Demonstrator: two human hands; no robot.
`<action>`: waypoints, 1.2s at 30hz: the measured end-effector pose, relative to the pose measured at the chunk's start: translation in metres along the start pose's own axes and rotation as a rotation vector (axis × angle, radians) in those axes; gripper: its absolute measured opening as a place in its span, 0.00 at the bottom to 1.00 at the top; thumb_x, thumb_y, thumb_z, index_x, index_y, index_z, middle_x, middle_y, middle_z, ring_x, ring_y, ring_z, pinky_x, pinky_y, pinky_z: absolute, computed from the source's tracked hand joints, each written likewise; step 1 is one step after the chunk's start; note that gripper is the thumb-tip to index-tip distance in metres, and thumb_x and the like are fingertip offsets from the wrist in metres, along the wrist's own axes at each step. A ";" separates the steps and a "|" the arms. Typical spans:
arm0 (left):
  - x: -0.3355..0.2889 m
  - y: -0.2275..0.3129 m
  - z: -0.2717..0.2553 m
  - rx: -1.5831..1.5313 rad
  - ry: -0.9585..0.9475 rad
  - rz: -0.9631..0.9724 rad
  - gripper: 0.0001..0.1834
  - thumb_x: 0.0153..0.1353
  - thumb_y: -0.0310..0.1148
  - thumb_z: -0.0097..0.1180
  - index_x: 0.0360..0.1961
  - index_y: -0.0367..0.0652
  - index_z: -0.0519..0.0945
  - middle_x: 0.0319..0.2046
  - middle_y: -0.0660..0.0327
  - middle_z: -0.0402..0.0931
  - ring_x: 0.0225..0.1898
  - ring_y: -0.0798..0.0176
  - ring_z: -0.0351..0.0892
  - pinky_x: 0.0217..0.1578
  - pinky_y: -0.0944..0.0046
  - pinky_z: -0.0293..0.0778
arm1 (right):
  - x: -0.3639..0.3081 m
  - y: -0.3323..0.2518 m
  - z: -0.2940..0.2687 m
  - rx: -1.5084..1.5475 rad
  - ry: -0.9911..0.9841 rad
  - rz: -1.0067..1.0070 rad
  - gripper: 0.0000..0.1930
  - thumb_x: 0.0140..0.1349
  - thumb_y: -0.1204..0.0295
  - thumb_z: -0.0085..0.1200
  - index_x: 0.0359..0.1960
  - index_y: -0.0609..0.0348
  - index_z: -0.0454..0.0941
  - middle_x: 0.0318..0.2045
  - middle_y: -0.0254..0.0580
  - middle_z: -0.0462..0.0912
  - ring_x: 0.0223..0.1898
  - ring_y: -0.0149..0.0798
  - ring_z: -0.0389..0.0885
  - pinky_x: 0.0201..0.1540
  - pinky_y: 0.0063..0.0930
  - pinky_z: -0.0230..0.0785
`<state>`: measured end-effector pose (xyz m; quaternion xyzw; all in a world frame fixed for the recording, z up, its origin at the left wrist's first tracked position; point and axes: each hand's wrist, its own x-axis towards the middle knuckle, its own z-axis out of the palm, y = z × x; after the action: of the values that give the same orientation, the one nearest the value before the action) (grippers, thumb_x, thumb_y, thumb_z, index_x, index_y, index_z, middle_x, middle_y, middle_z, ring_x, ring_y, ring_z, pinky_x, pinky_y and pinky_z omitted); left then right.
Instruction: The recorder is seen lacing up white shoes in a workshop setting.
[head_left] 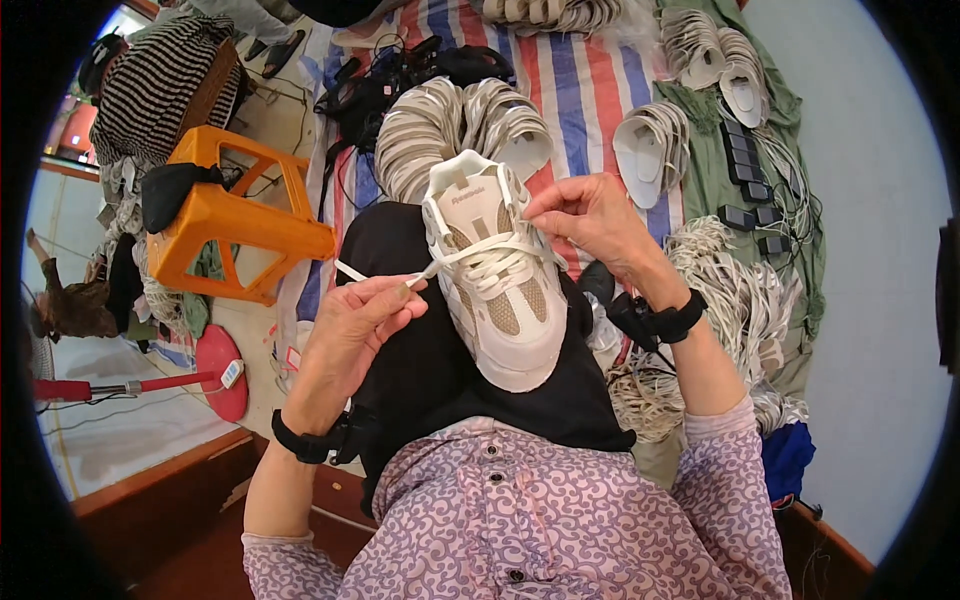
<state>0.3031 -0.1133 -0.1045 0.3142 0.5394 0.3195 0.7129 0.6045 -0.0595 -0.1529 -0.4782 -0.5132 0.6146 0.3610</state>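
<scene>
A beige and white shoe upper (505, 320) lies across my black-clad lap, toe toward me, with mesh panels and a tongue standing at its far end. A cream shoelace (495, 262) crosses the middle in several rows. My left hand (368, 318) pinches one length of that lace between thumb and forefinger, left of the upper, and its free end sticks out beyond the fingers. At the upper's right eyelet edge, my right hand (598, 222) has thumb and forefinger closed on the rim. Whether lace is also between those fingertips cannot be made out.
Nested shoe uppers (420, 135) stand just beyond my knees, more (650, 150) to the right on a striped sheet (570, 80). Bundled laces (740, 300) lie right. An orange stool (230, 215) and a red round base (220, 372) stand left. Black devices (742, 160) and cables lie far right.
</scene>
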 end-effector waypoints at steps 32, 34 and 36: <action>0.035 -0.021 0.026 0.495 0.295 0.467 0.11 0.63 0.32 0.62 0.32 0.31 0.85 0.15 0.75 0.69 0.20 0.82 0.61 0.19 0.73 0.56 | 0.022 -0.013 0.062 -0.707 -0.016 -0.660 0.05 0.50 0.79 0.62 0.30 0.60 0.83 0.34 0.35 0.76 0.43 0.41 0.71 0.53 0.36 0.60; 0.033 -0.018 0.029 0.525 0.312 0.446 0.11 0.63 0.31 0.62 0.31 0.31 0.85 0.15 0.74 0.69 0.19 0.82 0.61 0.19 0.73 0.56 | 0.022 -0.013 0.063 -0.728 -0.008 -0.666 0.06 0.49 0.79 0.62 0.31 0.60 0.83 0.34 0.35 0.76 0.42 0.41 0.71 0.52 0.35 0.61; 0.034 -0.020 0.029 0.513 0.316 0.452 0.11 0.63 0.31 0.62 0.31 0.31 0.85 0.14 0.73 0.68 0.19 0.81 0.60 0.19 0.72 0.56 | 0.020 -0.014 0.064 -0.712 -0.021 -0.658 0.08 0.49 0.79 0.62 0.33 0.61 0.83 0.36 0.37 0.76 0.44 0.42 0.71 0.53 0.36 0.62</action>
<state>0.3412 -0.1017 -0.1331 0.5405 0.6225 0.3677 0.4303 0.5369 -0.0563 -0.1429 -0.3779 -0.8193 0.2587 0.3450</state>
